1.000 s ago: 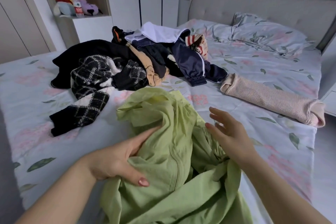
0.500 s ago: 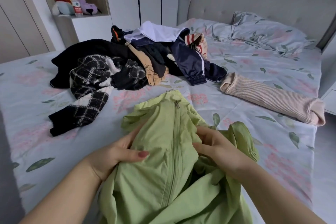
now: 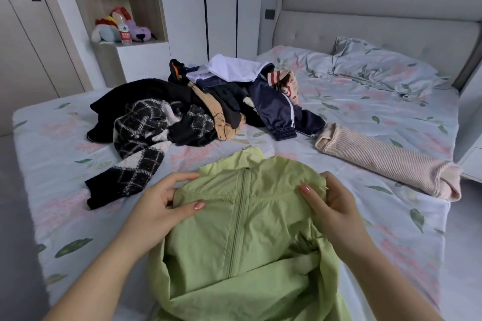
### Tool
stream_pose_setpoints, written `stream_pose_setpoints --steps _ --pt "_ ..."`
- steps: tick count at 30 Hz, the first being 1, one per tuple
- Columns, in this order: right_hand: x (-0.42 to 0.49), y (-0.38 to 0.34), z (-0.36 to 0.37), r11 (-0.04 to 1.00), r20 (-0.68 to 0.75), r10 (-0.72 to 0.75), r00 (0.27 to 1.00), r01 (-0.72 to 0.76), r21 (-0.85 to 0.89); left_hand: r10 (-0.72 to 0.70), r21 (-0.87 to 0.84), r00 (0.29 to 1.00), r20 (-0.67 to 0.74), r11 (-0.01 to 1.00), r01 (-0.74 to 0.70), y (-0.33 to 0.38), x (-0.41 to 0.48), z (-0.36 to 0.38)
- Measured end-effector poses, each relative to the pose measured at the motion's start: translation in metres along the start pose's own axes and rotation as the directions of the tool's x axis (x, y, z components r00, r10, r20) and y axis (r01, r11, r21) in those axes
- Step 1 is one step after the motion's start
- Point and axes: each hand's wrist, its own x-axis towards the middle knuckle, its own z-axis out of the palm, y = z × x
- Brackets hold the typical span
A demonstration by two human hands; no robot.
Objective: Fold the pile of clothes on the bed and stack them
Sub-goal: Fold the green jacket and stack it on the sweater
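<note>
Spreading between left hand [image 3: 154, 206] and right hand [image 3: 336, 206]: green jacket [image 3: 234, 242], both grips pinching.

We see through one wide-angle camera worn on the head, facing forward and down across the bed [image 3: 391, 125] toward the headboard [image 3: 378, 31]; the left hand [image 3: 156, 208] and right hand [image 3: 336, 208] sit close below.

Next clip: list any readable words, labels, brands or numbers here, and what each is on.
No text is legible.
Red label on the water bottle on the shelf: too small and blurred to read.
Red marks on the cream garment in the pile: cannot tell if lettering.
The green jacket: no print shows.
</note>
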Motion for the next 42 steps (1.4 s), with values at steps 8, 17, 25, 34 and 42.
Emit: stream_pose_setpoints --steps 8,17,25,34,42 --pt "0.015 -0.109 -0.003 0.955 0.024 -0.274 0.961 0.275 -0.107 0.165 0.121 0.984 0.062 0.978 -0.171 0.071 -0.009 -0.020" --pt "0.050 -0.303 -0.037 0.813 -0.018 -0.515 0.857 0.482 -0.326 0.395 0.495 0.916 0.074 0.782 -0.378 0.276 0.005 -0.067" --pt "0.056 -0.462 -0.070 0.704 0.026 -0.639 0.768 0.599 -0.381 0.594 0.694 0.802 0.065 0.551 -0.464 0.435 0.004 -0.084" --pt "0.034 -0.547 -0.094 0.700 0.079 -0.660 0.747 0.650 -0.296 0.714 0.755 0.699 0.029 0.443 -0.484 0.538 -0.024 -0.090" --pt "0.003 -0.594 -0.116 0.642 0.315 -0.592 0.741 0.671 -0.372 0.632 0.650 0.766 0.118 0.534 -0.541 0.584 -0.063 -0.101"
